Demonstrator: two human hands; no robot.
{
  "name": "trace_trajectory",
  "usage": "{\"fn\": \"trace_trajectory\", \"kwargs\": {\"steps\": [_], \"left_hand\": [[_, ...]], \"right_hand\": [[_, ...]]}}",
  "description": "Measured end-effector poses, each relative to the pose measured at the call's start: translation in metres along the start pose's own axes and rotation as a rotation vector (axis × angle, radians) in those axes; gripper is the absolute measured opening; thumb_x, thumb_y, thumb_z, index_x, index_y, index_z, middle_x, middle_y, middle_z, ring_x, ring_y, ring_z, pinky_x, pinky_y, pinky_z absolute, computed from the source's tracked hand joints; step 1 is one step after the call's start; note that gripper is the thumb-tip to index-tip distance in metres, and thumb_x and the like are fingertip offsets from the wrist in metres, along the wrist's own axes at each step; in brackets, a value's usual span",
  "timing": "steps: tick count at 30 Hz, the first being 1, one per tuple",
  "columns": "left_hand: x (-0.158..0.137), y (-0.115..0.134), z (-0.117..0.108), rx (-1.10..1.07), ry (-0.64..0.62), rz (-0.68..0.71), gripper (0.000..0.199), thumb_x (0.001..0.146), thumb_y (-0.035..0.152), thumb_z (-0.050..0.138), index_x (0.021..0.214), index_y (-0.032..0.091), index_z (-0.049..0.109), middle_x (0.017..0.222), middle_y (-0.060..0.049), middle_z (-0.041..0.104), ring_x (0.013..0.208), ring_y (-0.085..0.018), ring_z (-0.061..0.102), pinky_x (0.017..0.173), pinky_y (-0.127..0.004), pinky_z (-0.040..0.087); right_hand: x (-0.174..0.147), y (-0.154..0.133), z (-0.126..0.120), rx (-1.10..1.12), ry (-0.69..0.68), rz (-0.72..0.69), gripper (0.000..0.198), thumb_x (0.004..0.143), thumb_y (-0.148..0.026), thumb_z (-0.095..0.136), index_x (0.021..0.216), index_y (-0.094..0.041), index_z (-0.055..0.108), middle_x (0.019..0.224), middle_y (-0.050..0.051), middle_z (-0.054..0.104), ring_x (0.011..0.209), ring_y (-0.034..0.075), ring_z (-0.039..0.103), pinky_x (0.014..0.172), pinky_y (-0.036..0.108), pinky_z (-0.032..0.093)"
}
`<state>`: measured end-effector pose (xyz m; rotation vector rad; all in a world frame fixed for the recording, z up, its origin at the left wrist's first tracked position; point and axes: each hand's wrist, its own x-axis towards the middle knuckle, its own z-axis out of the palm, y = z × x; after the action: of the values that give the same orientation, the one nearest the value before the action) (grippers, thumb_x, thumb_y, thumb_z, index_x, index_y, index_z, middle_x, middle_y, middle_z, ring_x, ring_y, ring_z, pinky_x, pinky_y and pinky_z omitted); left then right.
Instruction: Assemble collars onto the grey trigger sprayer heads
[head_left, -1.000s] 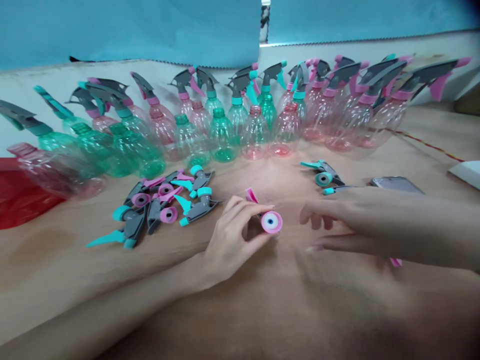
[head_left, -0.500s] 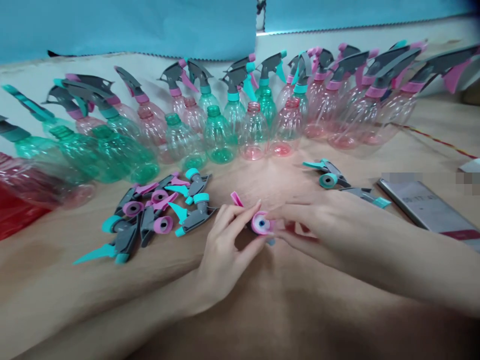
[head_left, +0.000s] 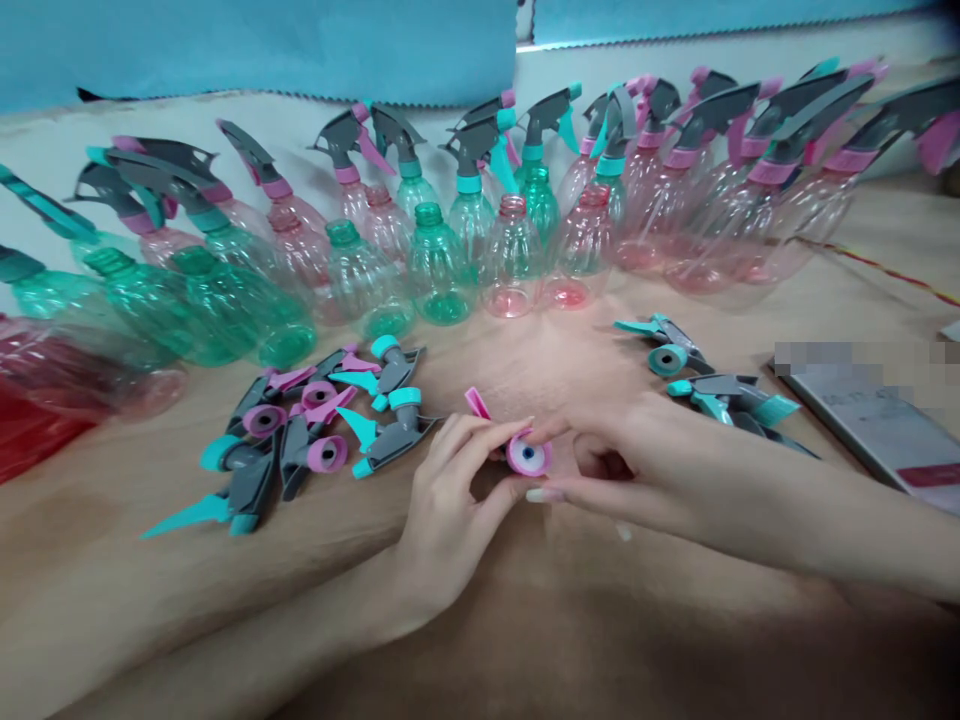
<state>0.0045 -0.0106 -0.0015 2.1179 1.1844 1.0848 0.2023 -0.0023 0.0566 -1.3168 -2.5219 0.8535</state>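
Observation:
Just right of the middle, a trigger spray head [head_left: 529, 454] with a pink collar is held with its open underside toward me; a white insert with a dark centre shows inside. My left hand [head_left: 454, 500] is closed around its body, most of which the fingers hide, and a pink trigger tip sticks out above them. At the collar's right edge, my right hand [head_left: 622, 460] has its index finger on the rim and its thumb just below. Left of my hands lies a pile of grey spray heads [head_left: 251, 480] with pink or turquoise collars.
Clear green and pink bottles [head_left: 442, 265] stand along the back, several with spray heads fitted. More turquoise-collared spray heads [head_left: 667, 358] lie at the right, beside a phone [head_left: 862, 420]. A red bag [head_left: 37, 430] is at the left edge.
My right thumb and index finger have spread a little at the collar, uncovering more of it. The right forearm has shifted lower, exposing more of the spray heads near the phone.

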Motion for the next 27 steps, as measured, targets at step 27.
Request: {"fn": "trace_trajectory", "kwargs": {"steps": [27], "left_hand": [[0.004,0.001,-0.002,0.031,-0.121,-0.008,0.023,0.084,0.009,0.059,0.102,0.021,0.063,0.095,-0.003,0.061,0.089,-0.020,0.057,0.080,-0.034,0.046]], "right_hand": [[0.009,-0.002,0.011,-0.286,0.063,-0.185,0.010,0.091,-0.025,0.053,0.087,-0.016,0.054,0.067,0.002,0.064,0.054,0.016,0.057,0.047,0.026,0.027]]}}
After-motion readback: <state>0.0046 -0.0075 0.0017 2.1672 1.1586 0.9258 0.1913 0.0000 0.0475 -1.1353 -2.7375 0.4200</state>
